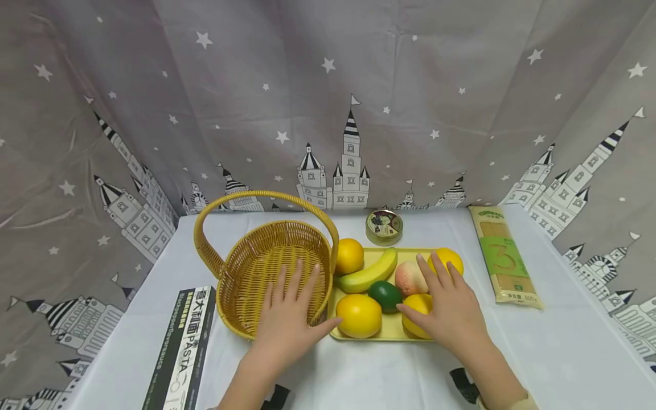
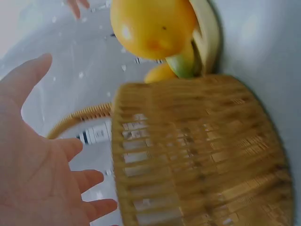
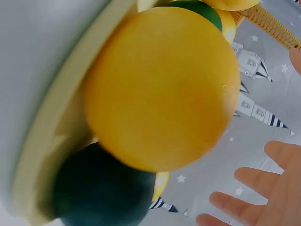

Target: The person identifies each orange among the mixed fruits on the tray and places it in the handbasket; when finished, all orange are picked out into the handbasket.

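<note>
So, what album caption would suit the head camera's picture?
Left grip open at a wicker basket, right grip open at a yellow tray of fruit, castle-print curtain behind.

One basket (image 1: 241,273), one banana (image 1: 370,274), four round yellow fruits (image 1: 359,316).

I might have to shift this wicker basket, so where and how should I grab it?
Probably by the top of its handle, coming from above. The handle is slim and arches high over the basket from one side to the other, leaving open space beneath to grip round.
</note>
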